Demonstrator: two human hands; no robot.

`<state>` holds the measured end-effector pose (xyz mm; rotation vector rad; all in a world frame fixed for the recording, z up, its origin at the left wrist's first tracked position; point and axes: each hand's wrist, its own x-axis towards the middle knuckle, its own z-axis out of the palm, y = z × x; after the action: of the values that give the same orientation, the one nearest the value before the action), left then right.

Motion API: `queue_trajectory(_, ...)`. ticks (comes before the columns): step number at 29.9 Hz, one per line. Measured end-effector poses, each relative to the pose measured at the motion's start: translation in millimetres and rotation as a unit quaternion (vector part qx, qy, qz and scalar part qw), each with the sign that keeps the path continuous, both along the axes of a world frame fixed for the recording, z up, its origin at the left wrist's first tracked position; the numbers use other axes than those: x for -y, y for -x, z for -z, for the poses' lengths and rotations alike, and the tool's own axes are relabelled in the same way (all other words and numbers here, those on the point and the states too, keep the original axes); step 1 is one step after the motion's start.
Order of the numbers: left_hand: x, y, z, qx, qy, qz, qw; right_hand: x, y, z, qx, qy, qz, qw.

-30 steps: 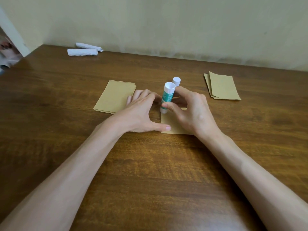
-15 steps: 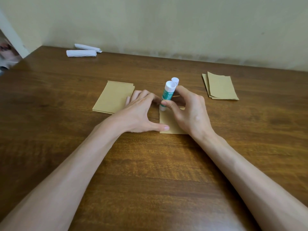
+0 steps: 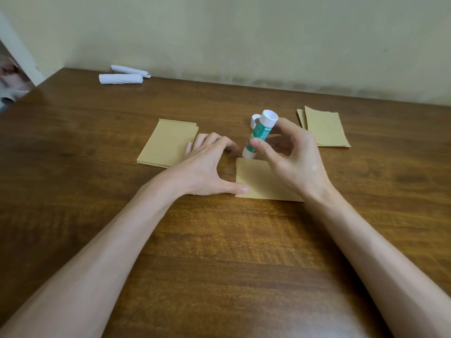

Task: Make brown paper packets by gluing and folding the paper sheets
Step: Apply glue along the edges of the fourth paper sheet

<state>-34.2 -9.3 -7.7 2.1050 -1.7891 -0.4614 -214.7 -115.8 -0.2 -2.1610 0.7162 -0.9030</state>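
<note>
Right hand (image 3: 297, 164), gripping glue stick (image 3: 261, 132), has risen, uncovering more paper sheet (image 3: 263, 184). Flat left hand (image 3: 205, 169) still pins it to wooden bench (image 3: 219, 252). Beige wall (image 3: 244, 32) behind.

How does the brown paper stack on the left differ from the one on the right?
The left stack looks larger and lies nearly squared; the right stack looks smaller, its top sheet skewed. The left hand overlaps the left stack's edge; nothing touches the right stack. Both are flat brown paper.
</note>
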Motion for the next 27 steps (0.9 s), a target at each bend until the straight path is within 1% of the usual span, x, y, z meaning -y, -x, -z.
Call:
queue_trajectory(7,-0.6,-0.1,-0.8,0.000,0.008,0.000,1.000,-7.7,5.8,3.9,-0.045,-0.005,-0.090,0.995)
queue_trajectory(16,0.1,-0.8,2.0,0.001,0.004,0.004,1.000,-9.1,-0.5,4.3,-0.058,0.025,-0.045,0.997)
queue_trajectory(18,0.3,-0.9,2.3,0.000,0.005,0.004,1.000,-8.7,0.5,2.8,-0.062,0.016,-0.052,0.997)
queue_trajectory(23,0.7,-1.8,4.8,-0.001,0.012,0.003,1.000,-5.4,5.3,-0.9,-0.088,0.009,-0.108,0.990)
queue_trajectory(27,0.5,-1.5,4.0,0.000,0.008,0.005,1.000,-5.7,4.6,-1.4,-0.102,0.013,-0.101,0.990)
